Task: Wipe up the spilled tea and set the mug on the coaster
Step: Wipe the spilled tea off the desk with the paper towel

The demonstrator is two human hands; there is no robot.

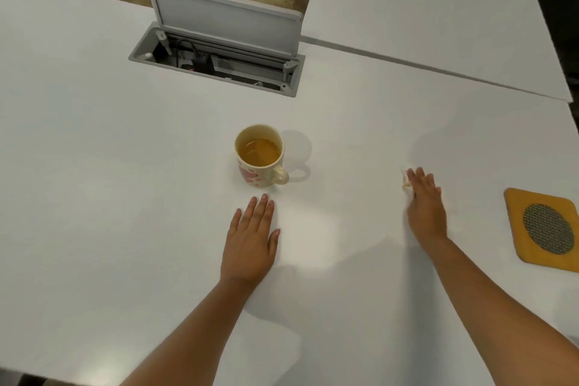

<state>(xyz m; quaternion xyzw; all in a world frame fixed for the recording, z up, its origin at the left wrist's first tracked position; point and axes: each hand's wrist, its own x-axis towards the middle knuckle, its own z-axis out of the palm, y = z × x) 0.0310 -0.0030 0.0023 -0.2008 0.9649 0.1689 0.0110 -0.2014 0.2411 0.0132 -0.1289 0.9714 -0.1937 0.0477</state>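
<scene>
Mug (260,156), cream with pink heart shapes on its side, stands upright on the white table (94,166) near the middle of the view, tea inside it well below the rim and its handle turned to the right and toward the person. Behind it and a little to the left, a grey cable hatch (216,63) is sunk into the tabletop with its lid raised; the plugs and cables inside are dark and hard to make out. Just in front of the mug, apart from it, the left hand (250,241) lies flat on the table, palm down, fingers straight and close together, holding nothing. Further right, the right hand (426,204) also rests palm down with fingers extended, pressing on something pale; only a small yellowish-stained scrap (406,182) shows at the fingertips' left edge, and whether it is tissue or cloth cannot be told, since the hand covers nearly all of it. No spilled tea can be made out on the white surface. At the far right, well apart from the mug, lies the yellow coaster (517,219) with a dark mesh disc at its centre; the frame edge cuts off its right side.
</scene>
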